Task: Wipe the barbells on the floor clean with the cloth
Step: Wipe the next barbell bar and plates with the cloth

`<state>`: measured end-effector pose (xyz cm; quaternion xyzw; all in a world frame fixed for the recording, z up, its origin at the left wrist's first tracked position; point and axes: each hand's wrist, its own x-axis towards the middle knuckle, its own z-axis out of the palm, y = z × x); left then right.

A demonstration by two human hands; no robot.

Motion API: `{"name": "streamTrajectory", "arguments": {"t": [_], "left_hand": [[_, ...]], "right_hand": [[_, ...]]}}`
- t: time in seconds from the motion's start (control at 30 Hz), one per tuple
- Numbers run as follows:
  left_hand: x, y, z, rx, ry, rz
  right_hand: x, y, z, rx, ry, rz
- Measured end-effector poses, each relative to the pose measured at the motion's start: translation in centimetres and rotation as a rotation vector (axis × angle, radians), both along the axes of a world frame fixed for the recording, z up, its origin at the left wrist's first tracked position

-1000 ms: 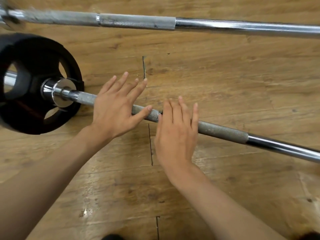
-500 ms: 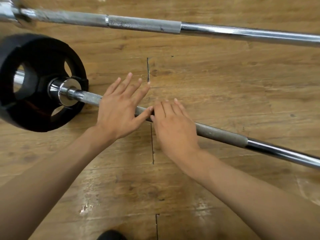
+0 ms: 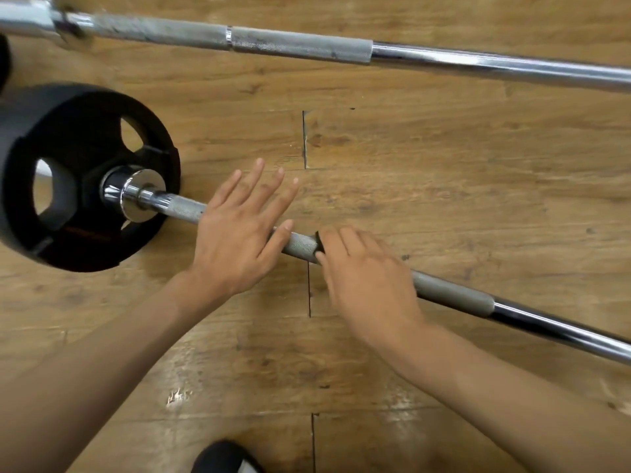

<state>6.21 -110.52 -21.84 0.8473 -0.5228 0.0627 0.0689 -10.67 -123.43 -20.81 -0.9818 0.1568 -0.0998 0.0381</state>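
kneeling or crouching over the wooden floor [image 3: 444, 165], judging by the dark shoe [image 3: 222, 455] showing at the near edge, the person is reaching both bare arms out to the near barbell [image 3: 450, 295], which is lying slantwise from the left to the near right. the right hand [image 3: 362, 278] is curling its fingers over the knurled shaft with the thumb tucking in on the near side, so it is gripping the bar. just to its left, the left hand [image 3: 235, 240] is lying flat on the shaft with fingers straight and spread, pressing rather than holding. further left, the bar is running through a chrome collar [image 3: 136, 196] into a black weight plate [image 3: 78, 175] standing on the floor. at the far side, the far barbell [image 3: 300, 42] is lying untouched. no cloth is showing anywhere, so bare palms are probably cleaning nothing. the flat left palm is likely giving little hold, so the bar could be rolling on its round plate and trapping the curled fingers against the floor.
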Motion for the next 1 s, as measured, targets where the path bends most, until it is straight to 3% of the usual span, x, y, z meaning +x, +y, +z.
{"name": "streamTrajectory", "arguments": {"t": [0.13, 0.3, 0.4, 0.6, 0.83, 1.0], "left_hand": [[-0.8, 1.3, -0.1, 0.006, -0.011, 0.004], [-2.0, 3.1, 0.2, 0.031, 0.011, -0.014], [-2.5, 4.1, 0.2, 0.022, 0.015, -0.039], [-4.3, 5.8, 0.0, 0.000, -0.015, 0.005], [-5.1, 7.1, 0.4, 0.056, 0.008, 0.012], [-5.2, 7.0, 0.1, 0.024, -0.009, 0.022]], "right_hand": [[-6.4, -3.6, 0.3, -0.044, 0.086, 0.152], [-1.8, 1.0, -0.7, 0.035, 0.163, 0.106], [-3.2, 0.4, -0.1, 0.075, 0.184, 0.222], [-15.2, -6.2, 1.9, -0.130, 0.252, 0.472], [-6.1, 3.6, 0.0, -0.057, 0.175, 0.469], [-13.9, -3.3, 0.5, -0.303, 0.288, 0.707]]}}
